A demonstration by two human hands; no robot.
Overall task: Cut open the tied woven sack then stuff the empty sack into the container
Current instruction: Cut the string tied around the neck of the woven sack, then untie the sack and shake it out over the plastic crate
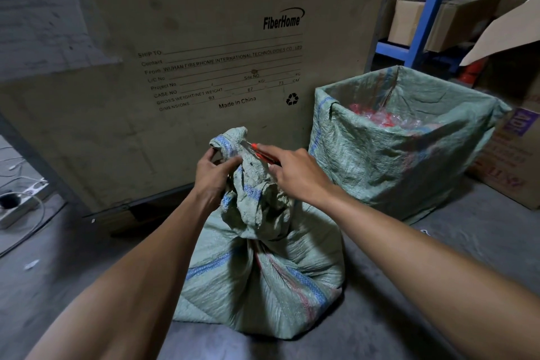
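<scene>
A tied green woven sack (263,280) with blue and red stripes stands on the floor in the middle, its neck bunched upward. My left hand (211,177) grips the top flap of the neck. My right hand (295,175) holds a red utility knife (261,155), whose blade touches the neck fabric just below the flap. To the right stands the container (388,155), a box lined with an open green woven sack, with red and clear plastic bits inside.
A large FiberHome crate (204,52) stands right behind the sack. A blue shelf frame (429,9) with cardboard boxes is at the back right. Cartons (514,155) sit at the far right. A power strip and cables (20,202) lie on the floor left.
</scene>
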